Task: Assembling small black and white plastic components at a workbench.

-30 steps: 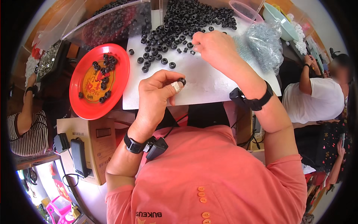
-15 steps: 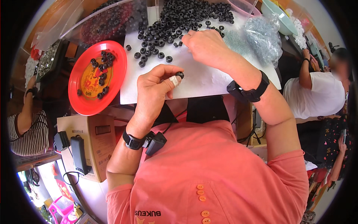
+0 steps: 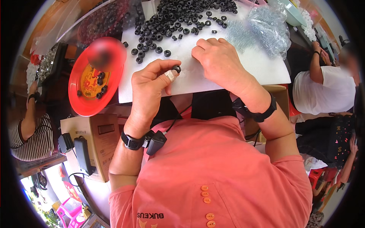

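My left hand (image 3: 149, 85) pinches a small black ring-shaped piece (image 3: 176, 68) between thumb and forefinger, above the near part of a white sheet (image 3: 131, 89). White tape wraps that thumb. Just to the right, my right hand (image 3: 220, 62) hovers over the sheet with its fingers curled in and closed; the fingertips are hidden, and whatever they may hold cannot be made out. Beyond both hands spreads a heap of the same black pieces (image 3: 175, 17), with several loose ones (image 3: 167, 53) nearer my left hand.
A red plate (image 3: 74, 85) with a few black pieces stands left of the sheet, partly blurred. Small clear bits and a clear plastic bag (image 3: 268, 32) lie at right. A cardboard box (image 3: 95, 140) is below the plate. Other people sit at both sides.
My right hand has drawn back from the edge of the heap, toward me and a little right. My left hand still holds its black piece, slightly farther left in view.
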`<state>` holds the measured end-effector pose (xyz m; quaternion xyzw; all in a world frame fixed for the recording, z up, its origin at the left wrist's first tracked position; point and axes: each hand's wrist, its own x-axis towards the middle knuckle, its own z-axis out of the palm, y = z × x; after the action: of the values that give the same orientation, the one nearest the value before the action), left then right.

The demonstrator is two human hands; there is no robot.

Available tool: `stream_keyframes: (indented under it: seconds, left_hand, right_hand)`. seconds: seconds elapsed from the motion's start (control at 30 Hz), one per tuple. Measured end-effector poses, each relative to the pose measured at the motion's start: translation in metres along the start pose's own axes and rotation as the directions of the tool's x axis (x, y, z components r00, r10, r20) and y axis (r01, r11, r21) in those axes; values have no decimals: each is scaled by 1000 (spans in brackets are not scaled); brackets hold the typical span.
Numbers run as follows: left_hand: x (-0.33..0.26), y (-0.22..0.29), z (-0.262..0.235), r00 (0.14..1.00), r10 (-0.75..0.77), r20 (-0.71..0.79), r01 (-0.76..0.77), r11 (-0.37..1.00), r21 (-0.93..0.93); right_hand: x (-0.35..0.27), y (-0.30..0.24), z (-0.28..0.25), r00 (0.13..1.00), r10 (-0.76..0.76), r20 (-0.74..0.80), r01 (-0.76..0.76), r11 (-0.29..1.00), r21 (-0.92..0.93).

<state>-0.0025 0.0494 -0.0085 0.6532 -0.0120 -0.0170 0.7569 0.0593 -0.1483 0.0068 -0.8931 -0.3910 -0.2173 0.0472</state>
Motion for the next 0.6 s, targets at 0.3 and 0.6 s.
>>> stream_keyframes:
  seconds: [0.3, 0.6]
  left_hand:
    - [-2, 12, 13, 1000, 19, -18, -20, 997, -79]
    - [4, 7, 12, 993, -114, 4, 112, 964, -242]
  right_hand:
    - [-7, -11, 14, 981, 137, -138, -150, 985, -90]
    - [-10, -15, 18, 951, 233, -204, -244, 970, -26]
